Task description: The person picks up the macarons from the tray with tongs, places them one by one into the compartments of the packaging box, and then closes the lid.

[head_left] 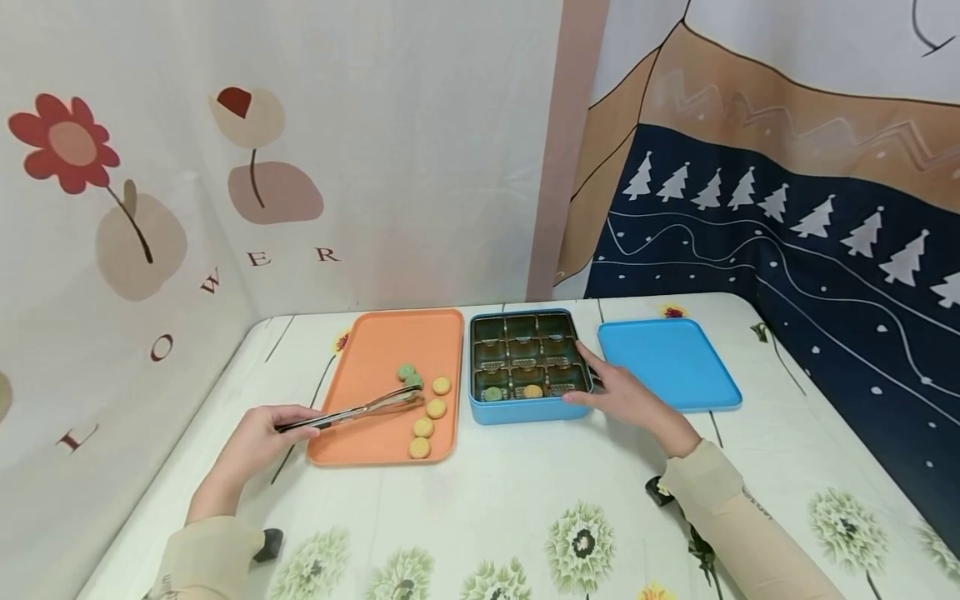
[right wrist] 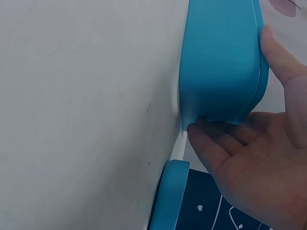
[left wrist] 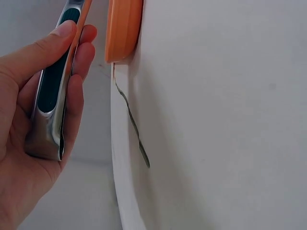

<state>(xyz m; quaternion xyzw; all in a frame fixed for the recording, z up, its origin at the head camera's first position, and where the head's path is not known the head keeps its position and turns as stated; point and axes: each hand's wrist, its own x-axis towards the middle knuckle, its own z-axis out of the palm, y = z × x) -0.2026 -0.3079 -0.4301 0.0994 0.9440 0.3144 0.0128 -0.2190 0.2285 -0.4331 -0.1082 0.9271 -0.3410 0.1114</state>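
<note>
My left hand [head_left: 258, 442] grips metal tongs [left wrist: 52, 91] with dark green handle grips, thumb on one arm and fingers round the other. Over the orange tray [head_left: 375, 342], the tong tips reach the green cookies [head_left: 406, 372]. Beside them, several yellow cookies [head_left: 436, 408] run down the tray's right part. With thumb at the front rim and fingers along the right side, my right hand [head_left: 622, 400] holds the blue box [right wrist: 220, 57]. Its dark divided insert [head_left: 522, 350] carries a green cookie [head_left: 492, 394] and a yellow cookie [head_left: 532, 391] in the front row.
A blue lid [head_left: 667, 362] lies flat to the right of the box, behind my right hand. The flower-printed tablecloth [head_left: 450, 508] covers the table, and printed curtains [head_left: 420, 167] hang along its back and sides.
</note>
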